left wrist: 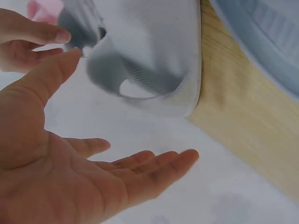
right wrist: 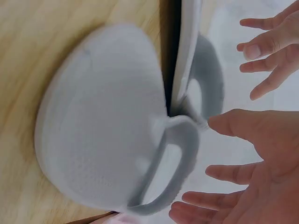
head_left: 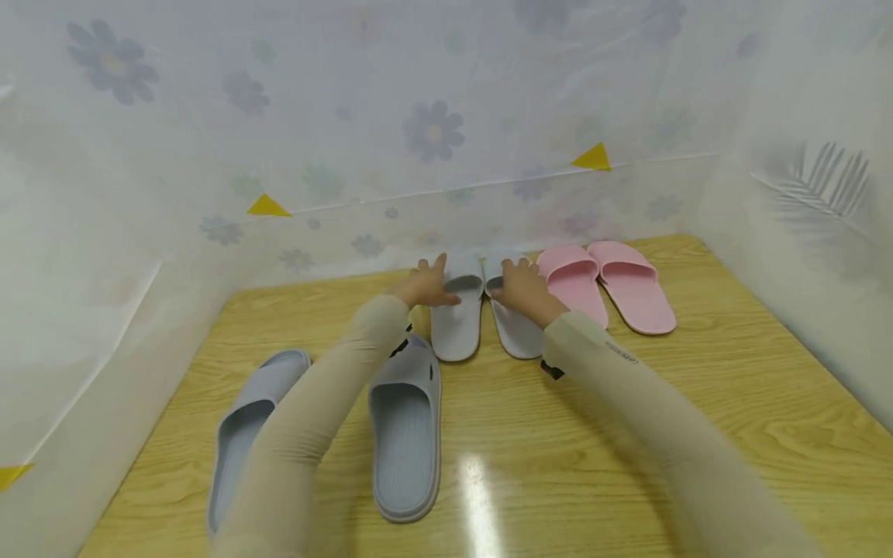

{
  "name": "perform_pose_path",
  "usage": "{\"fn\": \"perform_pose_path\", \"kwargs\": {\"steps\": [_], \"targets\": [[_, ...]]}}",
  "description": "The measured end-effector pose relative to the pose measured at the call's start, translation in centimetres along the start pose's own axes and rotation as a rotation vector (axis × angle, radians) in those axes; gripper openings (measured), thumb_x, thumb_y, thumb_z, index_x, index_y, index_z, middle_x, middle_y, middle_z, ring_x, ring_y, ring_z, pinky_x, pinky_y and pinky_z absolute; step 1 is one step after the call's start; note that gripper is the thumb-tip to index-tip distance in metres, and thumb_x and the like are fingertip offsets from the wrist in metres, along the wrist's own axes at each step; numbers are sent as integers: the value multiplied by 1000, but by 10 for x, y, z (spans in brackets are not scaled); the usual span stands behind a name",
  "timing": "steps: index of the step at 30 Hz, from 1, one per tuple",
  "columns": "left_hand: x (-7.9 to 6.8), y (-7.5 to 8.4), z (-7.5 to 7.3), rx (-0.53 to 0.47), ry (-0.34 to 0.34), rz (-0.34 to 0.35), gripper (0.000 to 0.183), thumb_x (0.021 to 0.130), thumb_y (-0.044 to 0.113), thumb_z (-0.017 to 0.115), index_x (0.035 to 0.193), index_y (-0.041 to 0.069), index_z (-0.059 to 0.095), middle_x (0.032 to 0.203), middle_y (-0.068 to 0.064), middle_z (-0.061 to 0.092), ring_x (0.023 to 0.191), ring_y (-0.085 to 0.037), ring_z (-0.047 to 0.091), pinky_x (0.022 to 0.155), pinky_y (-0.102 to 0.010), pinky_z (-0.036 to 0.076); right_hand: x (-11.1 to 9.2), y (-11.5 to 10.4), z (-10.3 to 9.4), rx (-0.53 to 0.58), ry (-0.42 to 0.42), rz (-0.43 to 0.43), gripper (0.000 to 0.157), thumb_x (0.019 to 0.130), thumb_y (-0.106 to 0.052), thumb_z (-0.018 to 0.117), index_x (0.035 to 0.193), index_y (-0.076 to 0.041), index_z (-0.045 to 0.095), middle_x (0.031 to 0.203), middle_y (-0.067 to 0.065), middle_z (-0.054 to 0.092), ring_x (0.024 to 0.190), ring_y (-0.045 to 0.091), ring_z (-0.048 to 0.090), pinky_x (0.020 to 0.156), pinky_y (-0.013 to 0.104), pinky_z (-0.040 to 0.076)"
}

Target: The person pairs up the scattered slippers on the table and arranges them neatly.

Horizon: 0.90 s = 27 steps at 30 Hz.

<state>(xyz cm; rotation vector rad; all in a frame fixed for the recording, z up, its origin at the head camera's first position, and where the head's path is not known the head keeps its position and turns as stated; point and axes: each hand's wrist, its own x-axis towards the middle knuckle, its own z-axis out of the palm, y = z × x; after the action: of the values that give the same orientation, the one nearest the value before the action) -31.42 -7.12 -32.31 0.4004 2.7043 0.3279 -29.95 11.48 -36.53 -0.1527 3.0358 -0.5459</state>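
Observation:
Two light grey slippers stand side by side at the back of the wooden surface, the left one (head_left: pixel 456 325) next to the right one (head_left: pixel 518 332). My left hand (head_left: pixel 423 285) hovers by the left slipper's strap, thumb spread from the fingers. Over the right slipper's strap is my right hand (head_left: pixel 525 291), its fingers apart. In the left wrist view the left palm (left wrist: pixel 79 177) faces the grey slipper (left wrist: pixel 149 37) with a gap between them. The right wrist view has the right hand (right wrist: pixel 252 172) beside the grey slipper (right wrist: pixel 103 121), holding nothing.
Pink slippers (head_left: pixel 638 298) sit to the right of the grey pair. Nearer, a larger blue-grey slipper (head_left: pixel 405 449) and its mate (head_left: pixel 240 434) lie apart, partly behind the left sleeve. A flower-patterned sheet (head_left: pixel 335 101) rises behind the wooden surface (head_left: pixel 530 465).

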Motion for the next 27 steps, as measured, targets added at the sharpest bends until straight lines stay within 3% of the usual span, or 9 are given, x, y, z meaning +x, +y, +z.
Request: {"fn": "perform_pose_path", "kwargs": {"steps": [4, 10, 18, 24, 27], "targets": [[-28, -13, -5, -9, 35, 26, 93, 94, 37, 61, 153, 7, -4, 152, -33, 5, 138, -51, 13, 108, -58, 24, -16, -9, -2, 25, 8, -61, 62, 94, -30, 58, 142, 4, 37, 131, 32, 42, 118, 48, 43, 90, 56, 43], [-78, -39, -3, -28, 147, 23, 91, 94, 34, 61, 153, 2, 0, 148, -37, 15, 135, -54, 17, 104, -60, 28, -48, -41, 2, 71, 18, -178, 61, 94, -29, 59, 143, 1, 39, 130, 28, 46, 117, 43, 46, 89, 52, 46], [-144, -80, 4, -32, 231, -108, 86, 95, 34, 59, 151, -2, 6, 143, -39, 20, 129, -59, 20, 93, -70, 30, -88, -84, 17, 70, -22, -328, 68, 92, -38, 63, 145, -4, 37, 135, 24, 43, 119, 43, 44, 91, 51, 44], [-178, -111, 16, -66, 233, -204, 89, 93, 36, 61, 149, -8, 7, 138, -45, 19, 123, -66, 18, 87, -75, 29, -114, -111, 25, 62, -71, -342, 73, 91, -47, 61, 145, -5, 37, 130, 26, 45, 108, 42, 50, 75, 46, 50], [-191, -126, 22, -54, 240, -238, 91, 91, 36, 63, 147, -12, 9, 134, -48, 19, 119, -69, 19, 85, -74, 31, -123, -122, 33, 28, -95, -346, 76, 90, -51, 59, 145, -4, 36, 131, 29, 44, 108, 44, 51, 74, 44, 52]]}}
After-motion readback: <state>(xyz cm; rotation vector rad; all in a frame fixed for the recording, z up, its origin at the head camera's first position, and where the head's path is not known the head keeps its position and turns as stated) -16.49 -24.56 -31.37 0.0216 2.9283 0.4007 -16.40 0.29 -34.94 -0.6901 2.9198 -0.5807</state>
